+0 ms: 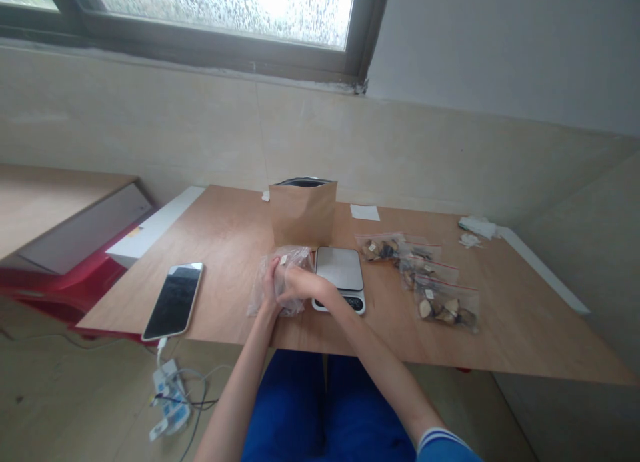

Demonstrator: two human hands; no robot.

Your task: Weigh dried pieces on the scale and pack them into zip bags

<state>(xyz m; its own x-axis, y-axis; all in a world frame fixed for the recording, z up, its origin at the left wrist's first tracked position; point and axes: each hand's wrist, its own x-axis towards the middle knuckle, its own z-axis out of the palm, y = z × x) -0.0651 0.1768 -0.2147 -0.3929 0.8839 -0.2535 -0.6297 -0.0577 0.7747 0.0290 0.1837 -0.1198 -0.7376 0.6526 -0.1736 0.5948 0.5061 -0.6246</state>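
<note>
A loose pile of clear plastic zip bags (258, 294) lies left of the scale. My left hand (271, 283) is at the middle of the pile, its fingers closed on a bag. From the right, my right hand (301, 283) reaches across the same bags, its fingertips close to the left hand and gripping the plastic; they are partly hidden. The digital kitchen scale (340, 269), with a metal plate and nothing on it, stands just right of my right hand. Behind the bags an open brown paper pouch (303, 215) stands upright.
Several zip bags of dried slices (445, 309) lie right of the scale. A phone (174, 302) rests at the left edge, its cable running to a power strip (171, 395) on the floor. White paper (365, 213) and crumpled tissue (477, 227) lie toward the back.
</note>
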